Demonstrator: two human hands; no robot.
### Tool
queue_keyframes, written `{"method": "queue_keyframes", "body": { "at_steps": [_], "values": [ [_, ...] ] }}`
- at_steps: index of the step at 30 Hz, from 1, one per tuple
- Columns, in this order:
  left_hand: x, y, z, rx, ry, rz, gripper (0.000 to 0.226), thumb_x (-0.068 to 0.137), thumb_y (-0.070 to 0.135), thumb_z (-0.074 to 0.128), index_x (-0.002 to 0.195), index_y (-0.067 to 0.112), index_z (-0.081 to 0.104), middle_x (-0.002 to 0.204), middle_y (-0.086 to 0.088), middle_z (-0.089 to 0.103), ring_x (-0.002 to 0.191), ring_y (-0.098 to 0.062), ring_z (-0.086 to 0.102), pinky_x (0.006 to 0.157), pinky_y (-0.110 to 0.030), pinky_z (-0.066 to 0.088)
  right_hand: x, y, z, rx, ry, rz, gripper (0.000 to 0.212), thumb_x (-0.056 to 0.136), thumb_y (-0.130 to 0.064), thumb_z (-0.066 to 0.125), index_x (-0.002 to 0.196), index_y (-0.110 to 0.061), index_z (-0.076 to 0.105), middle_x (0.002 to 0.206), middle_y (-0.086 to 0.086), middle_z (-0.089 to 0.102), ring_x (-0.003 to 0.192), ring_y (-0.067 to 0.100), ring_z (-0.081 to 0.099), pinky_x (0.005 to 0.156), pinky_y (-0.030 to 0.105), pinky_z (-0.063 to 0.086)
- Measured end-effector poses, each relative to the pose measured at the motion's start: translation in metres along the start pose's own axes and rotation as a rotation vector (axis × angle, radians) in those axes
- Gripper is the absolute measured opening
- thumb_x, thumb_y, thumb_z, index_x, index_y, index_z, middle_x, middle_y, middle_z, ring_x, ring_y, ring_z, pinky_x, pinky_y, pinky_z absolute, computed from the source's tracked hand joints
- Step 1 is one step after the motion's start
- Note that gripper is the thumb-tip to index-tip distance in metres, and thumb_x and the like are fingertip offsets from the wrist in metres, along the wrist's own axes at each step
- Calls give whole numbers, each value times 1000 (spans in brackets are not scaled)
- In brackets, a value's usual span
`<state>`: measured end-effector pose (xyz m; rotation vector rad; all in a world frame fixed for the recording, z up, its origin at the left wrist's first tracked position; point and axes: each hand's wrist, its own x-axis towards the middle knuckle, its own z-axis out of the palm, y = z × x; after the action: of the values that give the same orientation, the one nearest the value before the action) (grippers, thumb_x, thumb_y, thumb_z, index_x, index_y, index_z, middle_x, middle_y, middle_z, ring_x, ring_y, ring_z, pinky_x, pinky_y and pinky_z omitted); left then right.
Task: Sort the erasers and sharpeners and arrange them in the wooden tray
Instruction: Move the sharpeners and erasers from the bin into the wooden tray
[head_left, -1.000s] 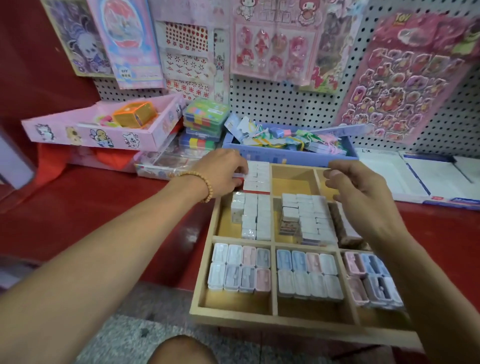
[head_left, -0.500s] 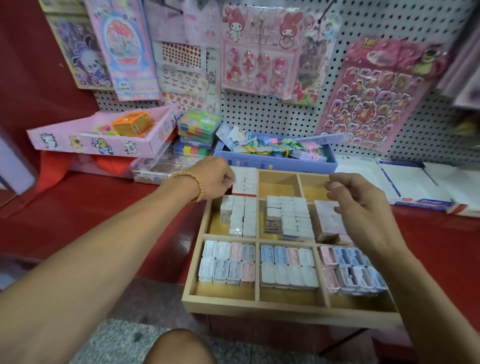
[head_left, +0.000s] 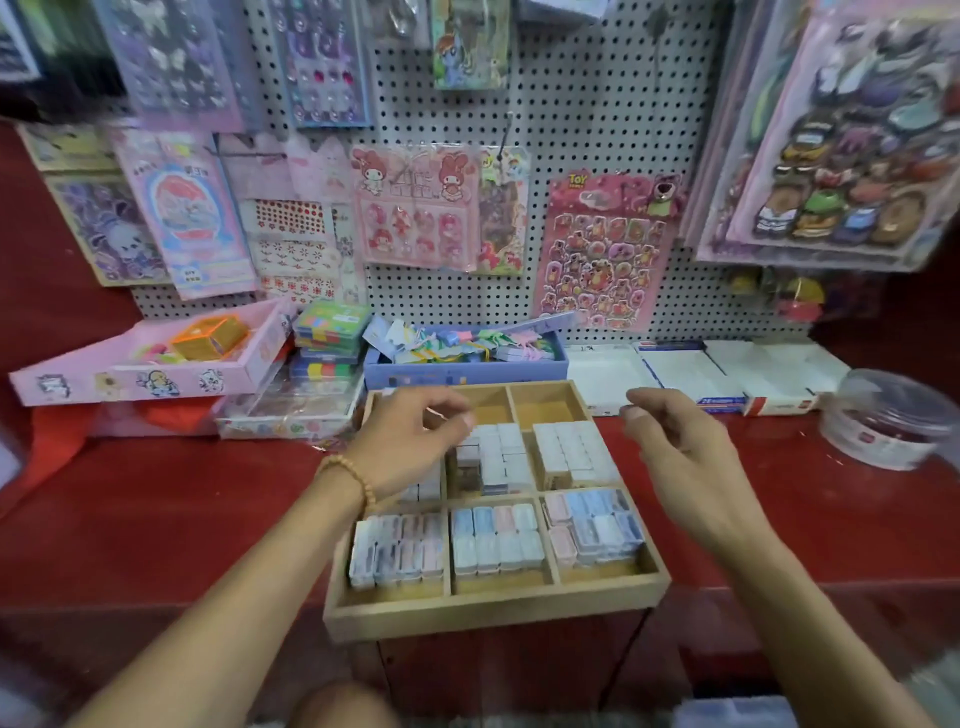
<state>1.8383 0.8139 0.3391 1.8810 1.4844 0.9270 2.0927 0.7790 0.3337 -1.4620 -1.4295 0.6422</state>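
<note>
The wooden tray (head_left: 493, 618) sits on the red counter (head_left: 156, 519), divided into a three-by-three grid. Its front row holds pastel sharpeners (head_left: 496, 540) in tidy blocks. White erasers (head_left: 571, 449) fill the middle row. The back middle and back right cells show bare wood. My left hand (head_left: 410, 441) hovers over the tray's back left part, fingers loosely curled with nothing visible in them, and hides what lies beneath. My right hand (head_left: 685, 457) hangs just right of the tray's middle row, fingers loosely curled and holding nothing.
Behind the tray stands a blue box (head_left: 467, 364) of coloured clips. A pink box (head_left: 156, 364) and stacked colourful packs (head_left: 327, 338) are at the back left. White boxes (head_left: 675, 374) and a clear round tub (head_left: 883, 421) lie right. Sticker sheets hang on the pegboard (head_left: 571, 104).
My left hand has come off the eraser stack in the back left cell and now hovers above it. The camera has tilted up and back, showing more of the wall.
</note>
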Motion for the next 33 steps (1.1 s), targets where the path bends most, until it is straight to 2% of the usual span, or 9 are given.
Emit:
{"method": "queue_keyframes", "body": {
  "at_steps": [4, 6, 10, 13, 17, 23, 25, 28, 33],
  "values": [
    [-58, 37, 46, -284, -71, -26, 10, 93, 22, 63, 94, 29, 70, 89, 8, 73, 87, -17, 70, 82, -35, 57, -36, 6, -34, -9, 61, 22, 22, 99, -21, 56, 119, -18, 66, 99, -5, 70, 91, 11, 63, 86, 31, 49],
    [-84, 52, 71, -342, -125, -23, 10, 93, 24, 62, 95, 28, 71, 90, 12, 74, 88, -14, 70, 80, -34, 57, -57, 15, -53, -34, 91, 39, 21, 99, -20, 57, 118, -18, 66, 103, -6, 70, 95, 9, 63, 89, 29, 48],
    [-132, 76, 121, -379, -230, -59, 12, 94, 25, 59, 97, 30, 70, 92, 13, 72, 87, -7, 69, 74, -27, 56, -106, 43, -92, -67, 157, 105, 21, 99, -22, 58, 119, -19, 65, 98, -13, 67, 84, -13, 57, 76, 7, 41],
    [-161, 92, 156, -381, -316, -87, 13, 96, 25, 57, 100, 28, 69, 93, 8, 72, 86, -7, 69, 74, -26, 56, -143, 66, -119, -53, 241, 181, 22, 99, -20, 57, 120, -16, 65, 94, -17, 64, 81, -16, 56, 71, 1, 37],
    [-185, 105, 200, -345, -369, -73, 12, 96, 23, 58, 97, 27, 69, 91, 9, 72, 85, -9, 70, 77, -34, 58, -187, 101, -149, -14, 309, 267, 25, 100, -18, 56, 123, -10, 63, 89, -11, 61, 78, -5, 56, 70, 6, 40],
    [-210, 109, 265, -298, -505, -54, 10, 95, 24, 58, 97, 25, 68, 83, 2, 72, 80, -12, 70, 72, -34, 56, -242, 146, -187, -9, 417, 370, 22, 101, -13, 53, 121, -9, 62, 91, -9, 61, 77, -13, 56, 70, 3, 40],
    [-214, 102, 289, -276, -549, -60, 10, 95, 22, 58, 98, 25, 68, 82, 3, 71, 81, -14, 71, 72, -33, 55, -260, 168, -187, -38, 446, 409, 18, 100, -10, 53, 114, -9, 64, 89, -1, 65, 72, -5, 56, 67, 8, 41],
    [-217, 86, 325, -230, -619, -74, 12, 96, 21, 58, 96, 28, 66, 80, 5, 71, 79, -13, 70, 74, -35, 55, -286, 207, -174, -68, 419, 532, 20, 101, -17, 52, 116, -9, 62, 106, 5, 66, 88, 9, 58, 75, 23, 45],
    [-200, 48, 386, -52, -761, -22, 9, 95, 25, 59, 92, 32, 64, 99, 5, 67, 86, -8, 65, 73, -24, 50, -304, 276, -149, -158, 341, 716, 31, 103, -26, 49, 127, -9, 58, 119, 6, 63, 97, 17, 61, 81, 28, 46]
  ]
}}
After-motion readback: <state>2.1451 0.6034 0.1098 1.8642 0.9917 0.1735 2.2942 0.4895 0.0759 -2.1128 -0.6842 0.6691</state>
